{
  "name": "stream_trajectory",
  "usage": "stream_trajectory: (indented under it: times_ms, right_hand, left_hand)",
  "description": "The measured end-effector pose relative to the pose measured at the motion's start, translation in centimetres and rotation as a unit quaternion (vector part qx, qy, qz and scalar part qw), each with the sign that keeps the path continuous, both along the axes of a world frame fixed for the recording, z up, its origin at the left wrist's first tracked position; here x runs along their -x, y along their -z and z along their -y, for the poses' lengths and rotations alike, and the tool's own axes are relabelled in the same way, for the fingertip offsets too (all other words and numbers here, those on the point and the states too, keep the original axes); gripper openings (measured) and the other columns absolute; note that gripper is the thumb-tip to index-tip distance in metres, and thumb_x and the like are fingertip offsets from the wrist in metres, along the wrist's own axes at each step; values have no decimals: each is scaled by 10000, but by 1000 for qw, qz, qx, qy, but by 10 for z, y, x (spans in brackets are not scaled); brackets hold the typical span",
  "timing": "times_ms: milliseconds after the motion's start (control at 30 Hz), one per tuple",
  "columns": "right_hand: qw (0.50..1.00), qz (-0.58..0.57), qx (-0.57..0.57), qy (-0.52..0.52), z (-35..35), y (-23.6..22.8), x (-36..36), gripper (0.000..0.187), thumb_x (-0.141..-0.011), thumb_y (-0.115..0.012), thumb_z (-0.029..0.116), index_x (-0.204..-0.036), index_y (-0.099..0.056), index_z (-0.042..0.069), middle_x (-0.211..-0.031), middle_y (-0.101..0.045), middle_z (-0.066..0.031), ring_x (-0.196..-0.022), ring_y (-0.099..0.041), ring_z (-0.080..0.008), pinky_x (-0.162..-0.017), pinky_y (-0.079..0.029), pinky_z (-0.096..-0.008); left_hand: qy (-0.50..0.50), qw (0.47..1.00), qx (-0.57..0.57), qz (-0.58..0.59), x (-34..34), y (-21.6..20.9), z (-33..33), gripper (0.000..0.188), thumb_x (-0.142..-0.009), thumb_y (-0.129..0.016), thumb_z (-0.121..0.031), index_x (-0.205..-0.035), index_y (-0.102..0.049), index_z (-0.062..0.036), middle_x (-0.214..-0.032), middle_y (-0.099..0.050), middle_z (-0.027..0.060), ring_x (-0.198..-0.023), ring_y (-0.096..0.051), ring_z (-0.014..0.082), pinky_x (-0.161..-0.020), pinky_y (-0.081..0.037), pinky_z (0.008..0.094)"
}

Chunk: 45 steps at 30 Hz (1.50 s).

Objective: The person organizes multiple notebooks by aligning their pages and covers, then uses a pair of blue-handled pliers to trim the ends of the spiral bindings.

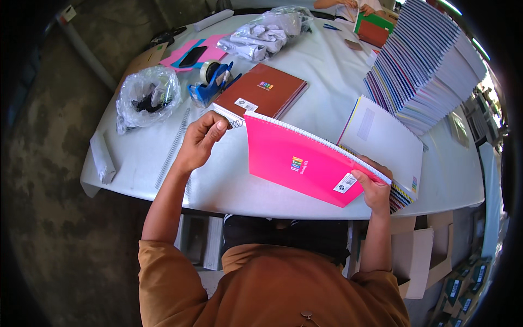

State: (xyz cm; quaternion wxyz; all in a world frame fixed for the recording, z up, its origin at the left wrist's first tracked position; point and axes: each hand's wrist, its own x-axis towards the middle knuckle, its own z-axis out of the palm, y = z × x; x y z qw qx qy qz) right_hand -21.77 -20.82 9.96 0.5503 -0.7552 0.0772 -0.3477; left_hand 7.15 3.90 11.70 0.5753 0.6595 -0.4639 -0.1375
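My right hand [374, 188] grips a pink-covered notebook [283, 158] by its right end, thumb on the cover and fingers behind. The notebook is tilted above the table, its row of punched holes along the upper edge. Closed in a pinch, my left hand [200, 139] holds a wire spiral coil [235, 123]; only a short end of it shows, beside the notebook's upper left corner. Whether the coil has entered the holes I cannot tell. Behind them lies a brown notebook [259, 92]. Loose spiral coils [173, 152] rest on the table left of my left forearm.
A tall stack of spiral-bound notebooks [419, 60] stands at the right, with white-topped notebooks [381, 128] before it. On the white table [321, 71] are a blue tape dispenser [204, 94], plastic bags [147, 98] and a phone [193, 56]. Across it, another person's hands [359, 7] hold a green notebook.
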Motion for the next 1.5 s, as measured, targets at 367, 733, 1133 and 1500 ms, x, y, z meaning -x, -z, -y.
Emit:
stream_trajectory:
  times_ms: [367, 733, 1133, 1500]
  right_hand:
    - [997, 15, 70, -21, -4, -3, 0, 240, -768, -635, -40, -1008, -644, -45, -951, -669, -181, -891, -649, -226, -847, -477, -309]
    - [993, 54, 64, -80, -5, 1, -6, 277, -756, -610, -76, -1030, -635, -41, -1036, -638, -216, -1015, -613, -313, -906, -472, -371]
    - [984, 92, 84, -127, -10, 8, -17, 314, -738, -611, -77, -1045, -639, -21, -1028, -642, -210, -1019, -610, -330, -896, -482, -372]
    - [998, 15, 36, -55, -29, -4, -22, 243, -797, -635, -7, -1033, -624, -60, -956, -675, -159, -810, -654, -164, -754, -497, -247]
  left_hand:
    - [3, 979, -139, -150, 5, -25, 15, 461, -961, -398, -429, -740, -526, -45, -540, -361, -22, -467, -294, 63, -439, -265, 222]
    - [87, 928, -177, -316, -18, -57, 19, 452, -917, -495, -442, -645, -453, -83, -466, -322, -33, -368, -273, 40, -326, -202, 192]
    - [103, 915, -194, -338, -35, -60, 6, 401, -879, -574, -398, -686, -475, -61, -539, -385, -37, -385, -323, 28, -338, -244, 169]
    - [101, 951, -197, 216, -9, -82, -1, 180, -752, -702, -43, -921, -639, -39, -965, -627, 93, -897, -585, 230, -772, -458, 361]
